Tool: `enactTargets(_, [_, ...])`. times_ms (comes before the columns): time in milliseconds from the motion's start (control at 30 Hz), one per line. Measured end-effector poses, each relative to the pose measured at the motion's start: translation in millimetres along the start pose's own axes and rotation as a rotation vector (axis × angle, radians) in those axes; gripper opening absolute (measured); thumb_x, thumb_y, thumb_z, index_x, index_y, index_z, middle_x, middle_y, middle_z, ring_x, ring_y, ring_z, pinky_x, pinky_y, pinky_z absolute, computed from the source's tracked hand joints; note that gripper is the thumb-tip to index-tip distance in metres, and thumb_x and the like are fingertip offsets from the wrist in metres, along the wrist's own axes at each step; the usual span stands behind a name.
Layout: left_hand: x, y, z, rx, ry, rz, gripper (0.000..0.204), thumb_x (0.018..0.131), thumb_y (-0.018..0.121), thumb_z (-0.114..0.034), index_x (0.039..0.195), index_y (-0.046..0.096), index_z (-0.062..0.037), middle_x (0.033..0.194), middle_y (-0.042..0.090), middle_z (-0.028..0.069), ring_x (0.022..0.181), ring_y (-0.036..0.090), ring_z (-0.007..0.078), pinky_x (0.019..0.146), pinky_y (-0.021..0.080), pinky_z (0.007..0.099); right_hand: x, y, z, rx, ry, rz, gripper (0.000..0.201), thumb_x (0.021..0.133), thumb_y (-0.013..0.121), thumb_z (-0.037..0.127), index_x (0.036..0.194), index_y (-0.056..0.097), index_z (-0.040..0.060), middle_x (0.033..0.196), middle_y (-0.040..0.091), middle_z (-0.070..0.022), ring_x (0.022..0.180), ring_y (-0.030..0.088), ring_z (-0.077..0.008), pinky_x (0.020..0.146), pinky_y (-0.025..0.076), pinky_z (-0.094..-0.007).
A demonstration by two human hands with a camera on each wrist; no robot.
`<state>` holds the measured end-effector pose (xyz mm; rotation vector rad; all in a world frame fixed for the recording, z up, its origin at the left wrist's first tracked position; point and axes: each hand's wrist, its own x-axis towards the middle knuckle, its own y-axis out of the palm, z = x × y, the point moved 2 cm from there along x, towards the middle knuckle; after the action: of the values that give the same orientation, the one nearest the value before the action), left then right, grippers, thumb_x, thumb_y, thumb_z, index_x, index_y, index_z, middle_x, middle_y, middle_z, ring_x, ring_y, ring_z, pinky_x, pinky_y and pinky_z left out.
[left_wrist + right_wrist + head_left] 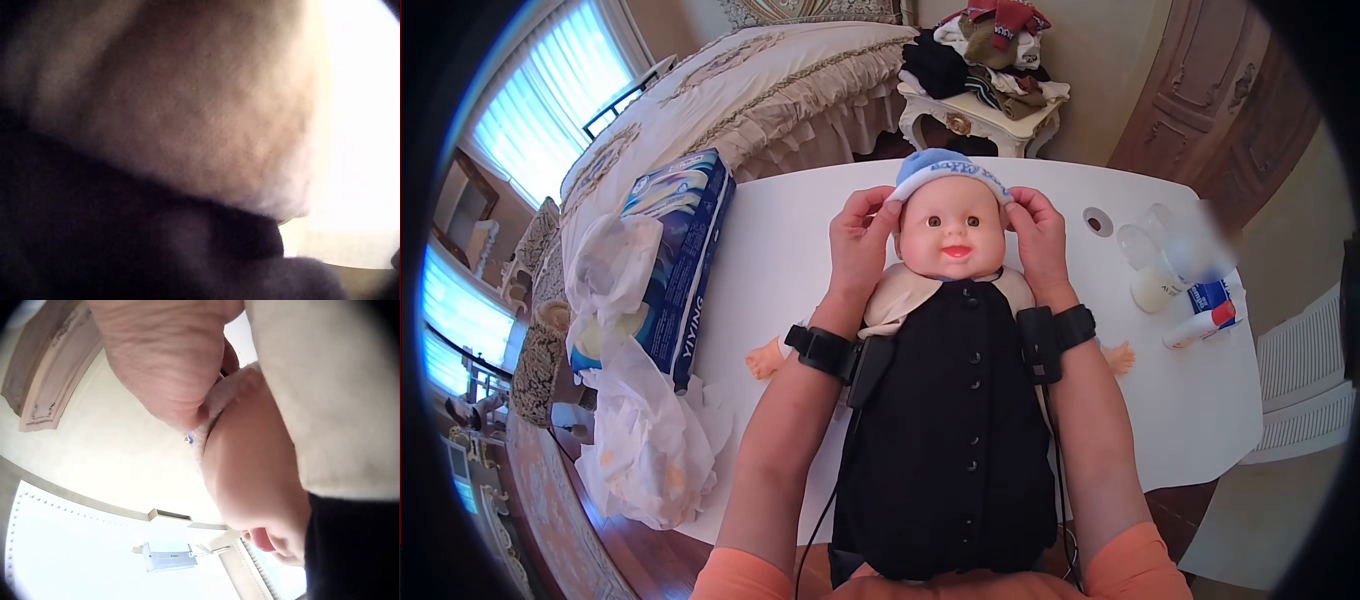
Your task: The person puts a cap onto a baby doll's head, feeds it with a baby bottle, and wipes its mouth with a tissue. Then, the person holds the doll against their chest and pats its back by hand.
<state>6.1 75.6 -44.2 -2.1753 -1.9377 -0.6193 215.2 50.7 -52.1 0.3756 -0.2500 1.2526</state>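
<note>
A baby doll (953,240) lies face up on the white table, its head at the far end. It wears a blue knit hat (935,165) with a white brim and blue lettering, and a black buttoned garment (940,430) over a cream top (898,297). At the brim's left side, my left hand (862,240) pinches the edge between thumb and fingers. My right hand (1042,235) pinches the opposite side, beside the doll's cheek; the right wrist view has the thumb at the white brim (219,397). Skin and dark cloth fill most of the left wrist view.
To the left lie a blue diaper pack (690,250) and a crumpled white plastic bag (645,450). On the right are a tape roll (1099,222), a clear bottle (1150,288), and a white tube with a red cap (1200,326). A bed (770,80) stands beyond the table.
</note>
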Motion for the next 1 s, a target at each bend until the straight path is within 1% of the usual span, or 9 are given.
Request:
enactTargets(167, [-3.8,0.3,1.9,-0.031,0.017,0.015,0.018,0.082,0.056,-0.01,0.097,0.056,0.0002,0.088,0.058,0.0024,0.082,0.051,0.0086,0.076,0.04,0.0221,-1.6,-3.4,-5.1,-0.01,0.006,0.009,0.015,0.075,0.05,0.004,0.087,0.056,-0.0018,0.076,0.057,-0.0026,0.069,0.05,-0.0083,0.066,0.041,-0.0207])
enactTargets(400, [0.5,0.7,6.1,0.109,0.032,-0.018,0.026,0.082,0.055,-0.012,0.107,0.053,-0.0039,0.105,0.053,0.0047,0.087,0.049,0.0101,0.078,0.04,0.024,1.4,3.5,0.1,0.023,0.044,-0.031,0.021,0.077,0.048,0.005,0.095,0.057,-0.001,0.088,0.057,-0.0064,0.083,0.052,-0.0111,0.078,0.04,-0.0237])
enactTargets(467, [6.7,-0.1,6.3,0.137,0.058,-0.007,0.029,0.082,0.055,-0.012,0.11,0.052,-0.0047,0.108,0.051,0.0049,0.088,0.049,0.0105,0.079,0.04,0.0245,7.4,7.6,1.6,-0.062,-0.066,0.024,0.026,0.08,0.052,0.01,0.103,0.056,-0.0008,0.095,0.057,-0.0092,0.084,0.053,-0.0123,0.077,0.042,-0.0246])
enactTargets(567, [23.7,3.6,4.8,0.259,0.145,0.063,0.032,0.079,0.058,-0.018,0.108,0.055,-0.0072,0.103,0.055,0.0086,0.085,0.052,0.0151,0.07,0.044,0.0293,13.6,13.4,9.9,-0.185,-0.096,0.091,0.03,0.081,0.056,0.017,0.104,0.056,-0.0011,0.095,0.058,-0.0105,0.083,0.054,-0.0125,0.071,0.045,-0.0243])
enactTargets(633, [33.0,10.1,0.3,0.443,0.152,0.266,0.031,0.079,0.058,-0.02,0.106,0.056,-0.0072,0.098,0.058,0.0109,0.083,0.053,0.0159,0.069,0.044,0.0291,17.5,13.6,5.1,-0.195,-0.077,0.118,0.029,0.081,0.057,0.019,0.102,0.057,-0.0017,0.093,0.059,-0.0108,0.082,0.055,-0.0124,0.069,0.045,-0.0242])
enactTargets(667, [36.6,12.5,-3.3,0.488,0.056,0.298,0.027,0.083,0.054,-0.014,0.108,0.054,-0.0021,0.091,0.058,0.0041,0.081,0.05,0.0082,0.07,0.042,0.0228,19.0,14.2,2.9,-0.203,-0.062,0.145,0.03,0.08,0.058,0.02,0.1,0.058,-0.0022,0.092,0.06,-0.011,0.081,0.055,-0.0123,0.067,0.046,-0.024])
enactTargets(767, [46.9,12.6,-5.0,0.546,-0.137,0.289,0.023,0.084,0.054,-0.015,0.102,0.055,-0.0007,0.087,0.059,0.0032,0.078,0.05,0.0068,0.065,0.042,0.0222,18.3,11.8,-1.9,-0.131,0.018,0.112,0.029,0.08,0.059,0.02,0.097,0.059,-0.0033,0.087,0.061,-0.0101,0.08,0.055,-0.0125,0.067,0.046,-0.0242])
enactTargets(900, [31.2,10.4,-4.2,0.519,-0.053,0.19,0.019,0.084,0.053,-0.015,0.096,0.056,-0.0001,0.084,0.058,0.0019,0.077,0.049,0.0056,0.066,0.041,0.0212,13.2,8.0,-2.5,-0.152,-0.02,0.098,0.029,0.079,0.058,0.018,0.097,0.058,-0.0038,0.088,0.061,-0.0102,0.079,0.056,-0.0126,0.067,0.046,-0.0242])
enactTargets(1000, [15.1,-0.6,5.2,0.048,-0.046,0.059,0.015,0.085,0.052,-0.012,0.091,0.056,0.0007,0.079,0.058,0.0014,0.071,0.051,0.0061,0.063,0.042,0.0193,9.4,7.9,-4.4,-0.1,0.045,0.119,0.027,0.078,0.058,0.015,0.097,0.058,-0.004,0.089,0.061,-0.0103,0.079,0.056,-0.0125,0.068,0.046,-0.0241])
